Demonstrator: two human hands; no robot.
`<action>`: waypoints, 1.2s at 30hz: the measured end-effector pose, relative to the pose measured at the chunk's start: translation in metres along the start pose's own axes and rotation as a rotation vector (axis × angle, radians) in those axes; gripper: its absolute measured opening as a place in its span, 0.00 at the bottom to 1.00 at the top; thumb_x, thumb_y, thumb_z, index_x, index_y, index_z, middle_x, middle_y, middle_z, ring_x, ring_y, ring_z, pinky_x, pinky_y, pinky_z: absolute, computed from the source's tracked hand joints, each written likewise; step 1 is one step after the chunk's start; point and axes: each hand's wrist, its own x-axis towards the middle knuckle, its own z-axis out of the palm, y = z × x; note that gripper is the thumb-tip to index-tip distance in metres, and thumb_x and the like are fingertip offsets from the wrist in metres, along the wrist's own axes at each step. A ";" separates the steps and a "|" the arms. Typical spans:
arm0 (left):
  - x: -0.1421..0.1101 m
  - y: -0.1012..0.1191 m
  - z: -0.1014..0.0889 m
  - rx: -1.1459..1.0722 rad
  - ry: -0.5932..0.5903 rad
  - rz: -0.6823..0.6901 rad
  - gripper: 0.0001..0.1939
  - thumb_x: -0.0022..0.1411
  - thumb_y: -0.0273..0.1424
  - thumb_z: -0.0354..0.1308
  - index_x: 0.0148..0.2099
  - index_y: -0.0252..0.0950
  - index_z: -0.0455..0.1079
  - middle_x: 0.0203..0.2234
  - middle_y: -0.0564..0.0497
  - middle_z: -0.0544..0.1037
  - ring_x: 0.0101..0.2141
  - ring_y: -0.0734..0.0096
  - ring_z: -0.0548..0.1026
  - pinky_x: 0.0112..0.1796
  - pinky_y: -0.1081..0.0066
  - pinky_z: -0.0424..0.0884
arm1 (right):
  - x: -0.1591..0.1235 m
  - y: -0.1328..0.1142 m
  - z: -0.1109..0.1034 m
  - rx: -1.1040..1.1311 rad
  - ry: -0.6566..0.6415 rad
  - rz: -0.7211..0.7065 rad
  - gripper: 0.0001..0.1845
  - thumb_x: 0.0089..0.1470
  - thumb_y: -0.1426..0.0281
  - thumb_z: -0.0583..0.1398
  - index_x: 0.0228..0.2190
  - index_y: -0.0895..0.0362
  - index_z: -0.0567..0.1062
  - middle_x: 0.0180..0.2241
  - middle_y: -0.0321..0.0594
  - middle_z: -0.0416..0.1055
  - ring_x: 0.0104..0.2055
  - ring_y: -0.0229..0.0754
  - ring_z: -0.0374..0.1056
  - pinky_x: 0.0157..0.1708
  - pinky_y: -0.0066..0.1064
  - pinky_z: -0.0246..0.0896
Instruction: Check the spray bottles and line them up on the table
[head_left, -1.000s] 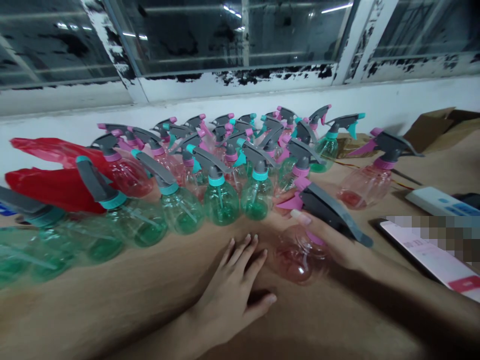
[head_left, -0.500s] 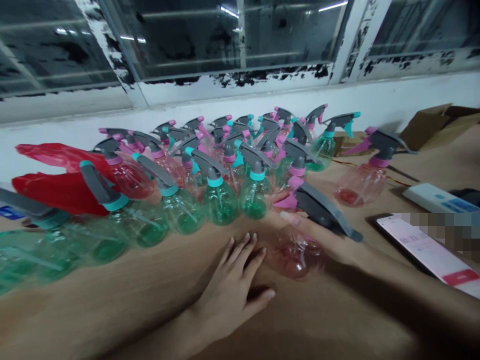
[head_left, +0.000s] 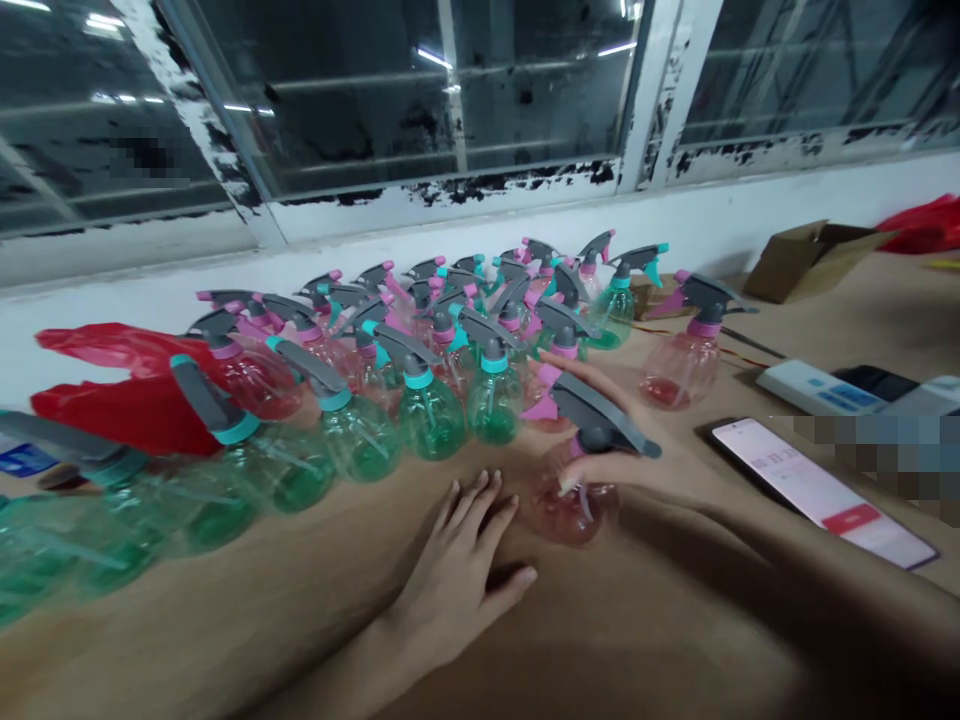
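My left hand [head_left: 465, 570] lies flat on the brown table, fingers stretched out and holding nothing. Just to its right stands a clear pink spray bottle [head_left: 570, 510] with a grey and pink trigger head. My right hand [head_left: 611, 468] is around this bottle from the right, its thumb across the front just under the head and its other fingers behind, partly hidden. Close beyond my left hand's fingertips are green spray bottles [head_left: 431, 420] with turquoise collars, at the front of a crowded group of pink and green ones.
Another pink spray bottle [head_left: 681, 360] stands apart at the right. A phone [head_left: 817, 490] and a white device [head_left: 817, 387] lie on the right side. An open cardboard box [head_left: 806, 262] sits farther back. Red plastic [head_left: 135, 400] lies at the left. Windows line the wall behind.
The view has turned a little to the right. My right thumb has slid from the bottle's neck down to its body. My left hand stays flat on the table.
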 end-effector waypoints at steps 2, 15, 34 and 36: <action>0.000 0.000 -0.001 -0.001 -0.003 0.004 0.29 0.66 0.44 0.52 0.62 0.31 0.58 0.63 0.38 0.54 0.62 0.51 0.54 0.57 0.48 0.54 | -0.001 -0.002 -0.006 -0.007 -0.004 -0.029 0.49 0.35 0.61 0.72 0.58 0.45 0.61 0.55 0.43 0.66 0.45 0.52 0.71 0.45 0.47 0.68; -0.001 -0.001 0.000 0.003 0.041 -0.020 0.28 0.65 0.43 0.55 0.61 0.32 0.59 0.62 0.39 0.57 0.61 0.51 0.57 0.57 0.48 0.56 | -0.019 0.026 -0.010 -0.172 0.020 -0.109 0.35 0.43 0.60 0.68 0.52 0.49 0.63 0.44 0.40 0.75 0.45 0.52 0.72 0.45 0.46 0.67; 0.046 0.028 0.013 -0.045 0.080 0.073 0.22 0.65 0.35 0.55 0.59 0.35 0.62 0.61 0.41 0.61 0.60 0.53 0.58 0.56 0.49 0.58 | 0.006 0.066 -0.096 -0.568 0.291 -0.010 0.24 0.46 0.51 0.62 0.36 0.58 0.73 0.32 0.50 0.76 0.33 0.58 0.73 0.31 0.48 0.67; 0.055 0.032 0.015 -0.052 0.068 0.088 0.22 0.65 0.35 0.55 0.59 0.34 0.62 0.61 0.41 0.61 0.60 0.53 0.58 0.56 0.49 0.58 | 0.016 0.069 -0.099 -0.571 0.288 -0.017 0.23 0.48 0.53 0.62 0.38 0.58 0.71 0.34 0.49 0.76 0.35 0.55 0.73 0.34 0.45 0.67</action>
